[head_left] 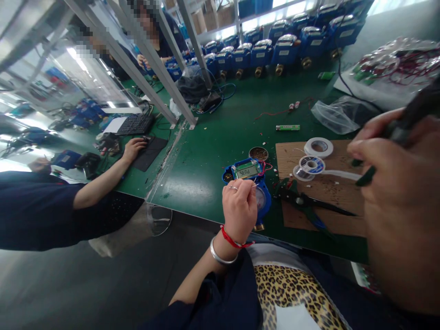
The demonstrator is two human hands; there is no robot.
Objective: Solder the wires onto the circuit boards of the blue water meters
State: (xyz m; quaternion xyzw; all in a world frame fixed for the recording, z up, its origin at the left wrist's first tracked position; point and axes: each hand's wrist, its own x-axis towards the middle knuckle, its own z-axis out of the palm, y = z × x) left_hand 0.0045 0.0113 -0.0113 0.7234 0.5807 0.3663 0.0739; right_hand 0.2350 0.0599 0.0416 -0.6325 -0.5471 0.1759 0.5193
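A blue water meter [264, 201] lies on the green table with its cover off, showing a circuit board with a small display [248, 171] and red wires [265, 167]. My left hand [239, 204] is over the meter, fingers closed in a pinch; a thin pale wire-like piece pokes out at the fingertips. Raised at the right and blurred, my right hand [402, 160] grips a dark handheld tool [412, 114] whose kind I cannot make out. Black-and-green pliers-like cutters [299, 200] lie between the meter and the cardboard [330, 217].
Solder spool [311, 165] and white tape roll [318, 147] rest on the cardboard. Behind are a small round tin [258, 154], a green battery [288, 128], a plastic bag [335, 114] and rows of blue meters [261, 52]. A co-worker's arm [103, 183] reaches in from the left.
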